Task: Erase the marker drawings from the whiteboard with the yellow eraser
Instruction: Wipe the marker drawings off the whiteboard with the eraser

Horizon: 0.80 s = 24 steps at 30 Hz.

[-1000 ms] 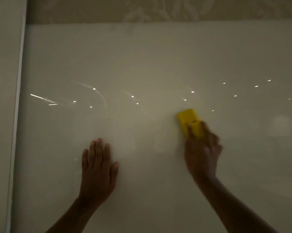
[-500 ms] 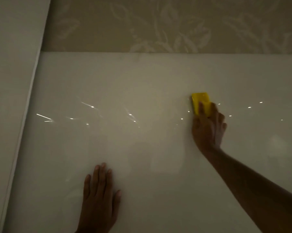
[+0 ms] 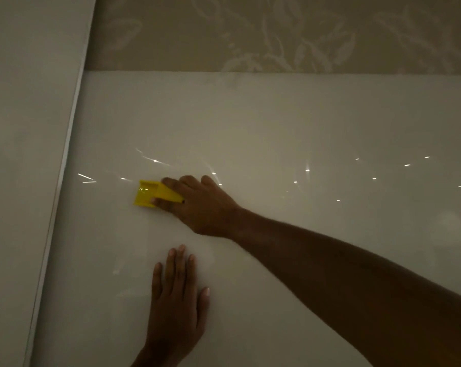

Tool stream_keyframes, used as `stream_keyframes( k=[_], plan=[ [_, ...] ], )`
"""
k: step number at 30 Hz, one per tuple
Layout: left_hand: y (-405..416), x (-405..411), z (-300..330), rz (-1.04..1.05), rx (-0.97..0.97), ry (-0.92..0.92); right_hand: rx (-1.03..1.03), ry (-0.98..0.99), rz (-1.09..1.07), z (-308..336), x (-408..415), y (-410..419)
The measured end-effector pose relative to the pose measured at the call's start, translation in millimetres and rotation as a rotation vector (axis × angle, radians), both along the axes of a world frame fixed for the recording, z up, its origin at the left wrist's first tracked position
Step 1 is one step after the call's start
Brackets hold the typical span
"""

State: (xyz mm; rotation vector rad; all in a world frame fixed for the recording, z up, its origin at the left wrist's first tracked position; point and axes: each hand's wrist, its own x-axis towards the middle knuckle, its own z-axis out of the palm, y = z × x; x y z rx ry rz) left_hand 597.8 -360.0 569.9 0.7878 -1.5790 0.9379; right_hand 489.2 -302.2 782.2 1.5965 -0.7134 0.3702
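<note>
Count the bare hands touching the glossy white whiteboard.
2. The right hand presses the yellow plastic eraser against the glossy white whiteboard at centre-left; the left hand lies flat, fingers spread, just below it. None seem hidden.

Right hand [image 3: 197, 205] covers rear half of yellow eraser [image 3: 147, 194]; its underside against the whiteboard [image 3: 303, 123] is hidden. Right forearm cut off at right and bottom edges. Left hand [image 3: 175, 308] cut at wrist by bottom edge. Dim light: cannot tell any marker drawings from glare spots. Whiteboard runs off right and bottom edges.
</note>
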Motion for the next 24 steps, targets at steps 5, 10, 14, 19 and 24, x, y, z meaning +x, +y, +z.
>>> stream_keyframes(
  k=[5, 10, 14, 19, 24],
  plan=[
    [0.0, 0.3, 3.6, -0.019, -0.037, 0.019, -0.121, -0.473, 0.063, 46.6, -40.5, 27.3],
    [0.9, 1.1, 1.3, -0.026, -0.012, 0.047, -0.35, -0.918, -0.033, 22.9, -153.7, 50.3],
    [4.0, -8.2, 3.1, -0.004, -0.014, 0.073, -0.423, -1.018, -0.002, -42.4, -190.4, 60.2],
    [12.6, -27.1, 19.0, -0.024, -0.03, 0.033, -0.153, -0.45, -0.048, -165.0, -169.2, 61.8],
    [21.0, -50.0, 31.5, -0.059, -0.018, -0.047, -0.018, -0.276, -0.079, -183.9, -211.4, 79.6]
  ],
)
